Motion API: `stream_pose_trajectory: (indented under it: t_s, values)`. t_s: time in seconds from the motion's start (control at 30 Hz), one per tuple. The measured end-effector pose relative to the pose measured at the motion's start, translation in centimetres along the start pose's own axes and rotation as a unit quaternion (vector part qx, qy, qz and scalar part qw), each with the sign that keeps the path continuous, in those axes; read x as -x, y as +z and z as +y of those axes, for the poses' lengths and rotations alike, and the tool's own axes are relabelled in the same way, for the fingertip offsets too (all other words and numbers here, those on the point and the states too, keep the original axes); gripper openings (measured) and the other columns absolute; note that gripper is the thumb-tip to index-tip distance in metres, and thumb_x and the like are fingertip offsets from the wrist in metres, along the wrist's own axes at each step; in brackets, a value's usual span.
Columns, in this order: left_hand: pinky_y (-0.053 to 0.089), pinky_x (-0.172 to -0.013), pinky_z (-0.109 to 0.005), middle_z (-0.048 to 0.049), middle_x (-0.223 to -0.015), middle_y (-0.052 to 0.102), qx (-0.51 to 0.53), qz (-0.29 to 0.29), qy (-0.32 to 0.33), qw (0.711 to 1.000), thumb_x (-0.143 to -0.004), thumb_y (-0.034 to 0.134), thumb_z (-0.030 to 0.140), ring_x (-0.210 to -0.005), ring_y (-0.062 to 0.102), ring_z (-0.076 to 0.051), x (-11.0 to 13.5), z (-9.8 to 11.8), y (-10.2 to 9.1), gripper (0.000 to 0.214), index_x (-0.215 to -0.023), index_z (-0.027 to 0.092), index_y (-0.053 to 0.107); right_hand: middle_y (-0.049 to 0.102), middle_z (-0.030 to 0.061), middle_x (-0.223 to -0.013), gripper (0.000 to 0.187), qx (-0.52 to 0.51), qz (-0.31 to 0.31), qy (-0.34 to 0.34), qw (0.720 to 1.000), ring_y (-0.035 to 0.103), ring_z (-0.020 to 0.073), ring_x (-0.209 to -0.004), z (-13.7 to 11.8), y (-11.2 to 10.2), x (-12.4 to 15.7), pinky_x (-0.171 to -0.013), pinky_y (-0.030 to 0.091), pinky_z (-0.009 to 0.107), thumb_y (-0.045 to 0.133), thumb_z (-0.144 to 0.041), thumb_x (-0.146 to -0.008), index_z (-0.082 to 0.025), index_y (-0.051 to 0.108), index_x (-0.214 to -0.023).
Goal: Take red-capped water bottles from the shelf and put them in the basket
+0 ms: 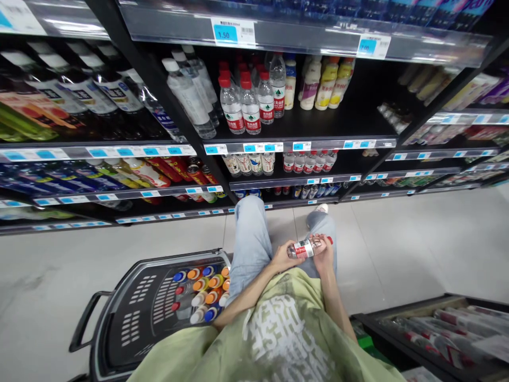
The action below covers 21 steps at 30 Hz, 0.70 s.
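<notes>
A small clear water bottle (303, 249) with a red label and red cap lies tilted sideways above my lap, held between both hands. My left hand (284, 258) is wrapped round its base end. Near the capped end, my right hand (325, 255) grips the bottle's upper part. To my left stands a dark shopping basket (147, 297) with several bottles (207, 292) in it, showing orange, blue, white and red caps. On the shelf ahead are similar red-capped water bottles (249, 109).
Black shelves (310, 124) of drinks run across the front, with price tags along their edges. At the lower right is a bin (421, 305) of bottles. Grey tiled floor (397, 228) lies between. The basket's handle (85, 323) sticks out to the left.
</notes>
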<state>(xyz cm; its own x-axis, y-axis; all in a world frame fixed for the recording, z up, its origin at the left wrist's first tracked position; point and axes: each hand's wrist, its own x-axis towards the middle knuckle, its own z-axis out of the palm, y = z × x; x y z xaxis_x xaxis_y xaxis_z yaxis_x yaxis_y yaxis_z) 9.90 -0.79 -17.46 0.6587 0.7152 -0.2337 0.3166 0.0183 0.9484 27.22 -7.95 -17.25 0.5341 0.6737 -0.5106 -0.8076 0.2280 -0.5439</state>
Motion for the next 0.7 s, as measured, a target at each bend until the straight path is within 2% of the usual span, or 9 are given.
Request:
stream_pose_trajectory:
  t_s: [0.17, 0.27, 0.4, 0.53, 0.7]
  values:
    - [0.034, -0.042, -0.027, -0.0013, -0.069, 0.070, 0.127, -0.072, -0.066, 0.987, -0.070, 0.086, 0.063, -0.041, 0.049, -0.011, -0.3, -0.2, 0.2, 0.060, -0.099, 0.018, 0.060, 0.075, -0.0001, -0.091, 0.023, 0.002, 0.005, -0.004, 1.000, 0.077, 0.0212, -0.095, -0.1, 0.1, 0.2, -0.085, 0.064, 0.035, 0.081, -0.038, -0.077, -0.025, 0.065, -0.085]
    - [0.029, -0.040, -0.028, -0.0040, -0.070, 0.073, 0.153, -0.075, -0.076, 0.982, -0.075, 0.076, 0.070, -0.038, 0.043, -0.010, -0.5, -0.3, 0.2, 0.059, -0.098, 0.018, 0.059, 0.075, 0.0002, -0.092, 0.023, 0.008, 0.002, 0.003, 1.000, 0.077, 0.0216, -0.095, -0.2, 0.3, 0.3, -0.085, 0.064, 0.035, 0.081, -0.038, -0.076, -0.025, 0.064, -0.086]
    - [0.025, -0.042, -0.029, -0.0042, -0.066, 0.071, 0.160, -0.070, -0.077, 0.982, -0.077, 0.071, 0.068, -0.039, 0.039, -0.010, -0.5, -0.2, 0.1, 0.056, -0.100, 0.017, 0.061, 0.075, 0.0001, -0.093, 0.022, 0.014, -0.005, 0.005, 1.000, 0.076, 0.0219, -0.096, -0.3, 0.6, 0.6, -0.086, 0.063, 0.035, 0.078, -0.037, -0.078, -0.025, 0.064, -0.088]
    - [0.028, -0.046, -0.030, -0.0056, -0.066, 0.069, 0.163, -0.068, -0.083, 0.981, -0.076, 0.071, 0.065, -0.042, 0.038, -0.011, -0.4, -0.1, 0.0, 0.056, -0.102, 0.016, 0.064, 0.075, 0.0006, -0.095, 0.019, 0.025, -0.016, 0.008, 1.000, 0.075, 0.0210, -0.098, -0.5, 0.8, 1.0, -0.089, 0.061, 0.034, 0.073, -0.038, -0.085, -0.024, 0.064, -0.095]
    - [0.045, -0.057, -0.037, -0.0084, -0.074, 0.072, 0.168, -0.082, -0.096, 0.978, -0.077, 0.075, 0.065, -0.051, 0.050, -0.017, -0.1, 0.1, -0.4, 0.055, -0.108, 0.020, 0.072, 0.076, 0.0034, -0.098, 0.019, 0.038, -0.025, 0.023, 0.999, 0.074, 0.0233, -0.097, -0.5, 1.1, 1.4, -0.085, 0.061, 0.036, 0.068, -0.037, -0.088, -0.024, 0.063, -0.100]
